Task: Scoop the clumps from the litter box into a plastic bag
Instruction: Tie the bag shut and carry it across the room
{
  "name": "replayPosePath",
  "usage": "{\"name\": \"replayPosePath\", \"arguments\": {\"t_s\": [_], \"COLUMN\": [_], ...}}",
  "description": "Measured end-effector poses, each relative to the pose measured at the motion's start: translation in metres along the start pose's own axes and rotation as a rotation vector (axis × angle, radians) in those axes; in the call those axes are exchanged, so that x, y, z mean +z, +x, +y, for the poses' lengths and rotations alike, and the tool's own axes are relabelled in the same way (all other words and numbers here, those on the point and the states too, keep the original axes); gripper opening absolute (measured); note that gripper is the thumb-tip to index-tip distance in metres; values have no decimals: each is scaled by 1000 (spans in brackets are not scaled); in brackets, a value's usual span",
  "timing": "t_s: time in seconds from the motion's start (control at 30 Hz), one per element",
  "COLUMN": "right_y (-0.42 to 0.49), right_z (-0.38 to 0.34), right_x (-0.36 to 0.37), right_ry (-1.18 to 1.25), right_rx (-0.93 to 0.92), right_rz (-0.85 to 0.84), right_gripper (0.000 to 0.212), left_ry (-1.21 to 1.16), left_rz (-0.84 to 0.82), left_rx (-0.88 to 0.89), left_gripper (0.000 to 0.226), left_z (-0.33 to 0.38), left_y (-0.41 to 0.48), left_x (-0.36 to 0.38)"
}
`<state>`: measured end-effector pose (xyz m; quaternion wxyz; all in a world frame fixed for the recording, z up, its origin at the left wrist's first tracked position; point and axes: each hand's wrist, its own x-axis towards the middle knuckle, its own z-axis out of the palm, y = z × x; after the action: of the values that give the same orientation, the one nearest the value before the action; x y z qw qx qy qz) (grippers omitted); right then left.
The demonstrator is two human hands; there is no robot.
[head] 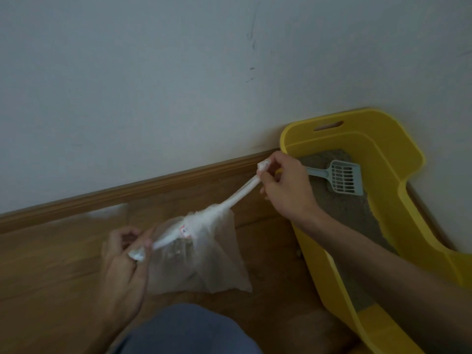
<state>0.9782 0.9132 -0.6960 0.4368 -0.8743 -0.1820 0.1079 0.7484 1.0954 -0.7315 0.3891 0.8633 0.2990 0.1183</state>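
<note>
A translucent white plastic bag (204,256) hangs just above the wooden floor, with brownish clumps visible inside. Its two handles are stretched apart into tight strips. My left hand (125,267) grips one handle at the lower left. My right hand (286,185) pinches the other handle, pulled up to the right. The yellow litter box (398,175) stands against the wall on the right, holding grey litter (344,208). A pale blue slotted scoop (343,176) lies on the litter, behind my right hand.
A wooden baseboard (127,190) runs along the white wall. My knee in blue fabric (189,330) is at the bottom centre. A few litter crumbs lie on the floor beside the box.
</note>
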Motion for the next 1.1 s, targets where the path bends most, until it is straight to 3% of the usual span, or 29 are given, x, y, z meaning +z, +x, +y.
{"name": "replayPosePath", "arguments": {"t_s": [0.07,0.2,0.43,0.53,0.77,1.0,1.1], "right_y": [-1,-1,-7,-11,-15,-12,-16], "right_z": [-2,-9,-16,-17,-21,-14,-15], "right_x": [-4,-13,-14,-11,-10,-8,-7], "right_ry": [41,114,170,233,306,257,232], "right_rx": [-13,-29,25,27,48,45,41], "right_rz": [-26,-12,-144,-162,-209,-250,-284], "right_gripper": [13,12,19,9,10,20,38], "left_ry": [75,-219,-574,-654,-585,-549,-537], "left_rz": [-32,-52,-212,-327,-333,-238,-218], "left_rx": [113,133,72,67,77,61,77], "left_gripper": [38,4,17,20,3,10,15], "left_z": [9,52,91,97,109,111,113], "left_y": [10,23,48,56,67,65,63], "left_x": [-9,-8,19,29,51,58,60]}}
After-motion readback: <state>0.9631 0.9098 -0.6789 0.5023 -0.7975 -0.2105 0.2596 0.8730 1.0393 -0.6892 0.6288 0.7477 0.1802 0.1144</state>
